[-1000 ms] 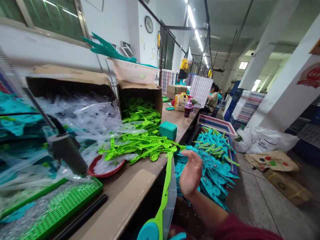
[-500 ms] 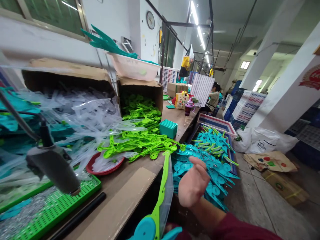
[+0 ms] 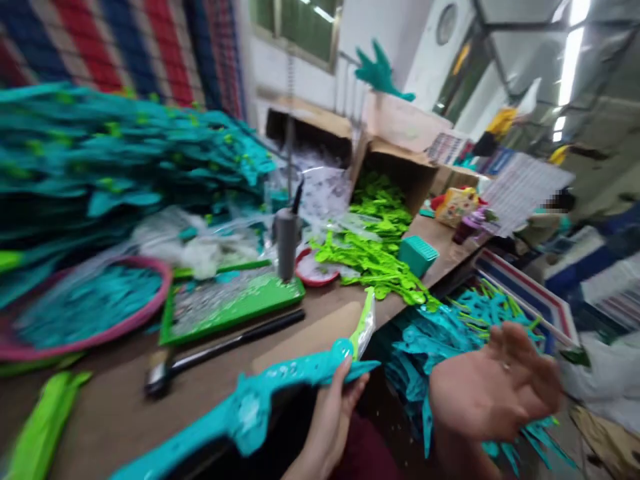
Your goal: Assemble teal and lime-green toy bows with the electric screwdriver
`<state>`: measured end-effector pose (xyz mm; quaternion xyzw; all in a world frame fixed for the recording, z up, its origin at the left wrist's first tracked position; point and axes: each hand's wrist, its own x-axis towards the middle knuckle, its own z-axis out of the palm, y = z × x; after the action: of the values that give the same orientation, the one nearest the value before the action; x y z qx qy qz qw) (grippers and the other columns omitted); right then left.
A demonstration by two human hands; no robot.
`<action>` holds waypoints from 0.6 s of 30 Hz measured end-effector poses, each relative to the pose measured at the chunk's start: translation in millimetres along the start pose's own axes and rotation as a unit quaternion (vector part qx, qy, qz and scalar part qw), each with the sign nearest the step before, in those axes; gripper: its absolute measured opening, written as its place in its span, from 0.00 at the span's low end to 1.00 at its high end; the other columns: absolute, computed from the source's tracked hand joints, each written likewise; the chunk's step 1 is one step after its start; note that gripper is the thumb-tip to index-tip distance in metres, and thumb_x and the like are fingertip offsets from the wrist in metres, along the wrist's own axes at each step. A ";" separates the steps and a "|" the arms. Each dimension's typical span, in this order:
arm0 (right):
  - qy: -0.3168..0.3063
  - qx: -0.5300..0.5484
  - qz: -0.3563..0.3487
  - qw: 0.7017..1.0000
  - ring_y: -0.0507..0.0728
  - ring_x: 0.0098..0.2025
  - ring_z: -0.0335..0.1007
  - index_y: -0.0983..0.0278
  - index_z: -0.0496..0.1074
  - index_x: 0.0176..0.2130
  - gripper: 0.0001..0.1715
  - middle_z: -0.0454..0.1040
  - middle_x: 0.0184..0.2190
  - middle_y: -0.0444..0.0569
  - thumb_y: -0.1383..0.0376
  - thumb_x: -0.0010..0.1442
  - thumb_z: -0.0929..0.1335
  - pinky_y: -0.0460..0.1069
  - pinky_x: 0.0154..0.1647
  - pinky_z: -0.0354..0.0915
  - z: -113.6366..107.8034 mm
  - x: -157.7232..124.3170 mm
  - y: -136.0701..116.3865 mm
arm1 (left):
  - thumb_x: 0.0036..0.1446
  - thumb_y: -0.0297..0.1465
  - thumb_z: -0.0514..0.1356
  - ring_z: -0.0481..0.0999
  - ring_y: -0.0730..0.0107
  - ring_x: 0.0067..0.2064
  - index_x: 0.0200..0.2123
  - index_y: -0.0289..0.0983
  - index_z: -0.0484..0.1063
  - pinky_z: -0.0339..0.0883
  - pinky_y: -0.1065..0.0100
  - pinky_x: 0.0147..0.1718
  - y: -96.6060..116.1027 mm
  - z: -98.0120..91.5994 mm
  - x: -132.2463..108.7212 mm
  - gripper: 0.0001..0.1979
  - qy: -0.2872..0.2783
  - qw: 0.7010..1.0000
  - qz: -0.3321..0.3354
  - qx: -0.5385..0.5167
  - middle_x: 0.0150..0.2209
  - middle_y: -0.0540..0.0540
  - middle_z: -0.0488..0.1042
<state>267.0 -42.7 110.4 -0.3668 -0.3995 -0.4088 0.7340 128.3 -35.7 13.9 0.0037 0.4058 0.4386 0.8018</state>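
Observation:
My left hand (image 3: 336,403) grips a long teal and green plastic piece (image 3: 260,400) with a clear blade, held low in front of the wooden table (image 3: 115,407). My right hand (image 3: 493,387) hovers palm up with its fingers spread and nothing in it, above a crate of teal plastic parts (image 3: 450,333). The picture is smeared by motion.
On the table lie a hammer (image 3: 220,350), a green tray (image 3: 235,307) under a hanging grey tool (image 3: 287,243), a red dish (image 3: 313,270), loose green parts (image 3: 375,260), a teal box (image 3: 417,255) and a pink basin (image 3: 85,313). Teal parts are heaped at the left; cardboard boxes stand behind.
The view has swung left, bringing the teal heap, basin and hammer into sight. The left hand now shows on the teal piece. My right hand has turned palm up, further right.

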 end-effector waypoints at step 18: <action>-0.604 0.371 0.475 0.521 0.55 0.41 0.74 0.60 0.74 0.39 0.16 0.79 0.37 0.44 0.62 0.49 0.75 0.52 0.43 0.71 260.3 -115.3 27.5 | 0.57 0.38 0.66 0.83 0.57 0.43 0.41 0.42 0.82 0.77 0.63 0.43 111.1 -53.9 -72.3 0.11 -0.192 0.873 0.175 0.412 0.41 0.40 0.83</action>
<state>177.0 228.8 109.5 -0.3551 -0.6293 0.5055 0.4714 -5.5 -37.2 64.8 0.4889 0.3806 0.3558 0.6997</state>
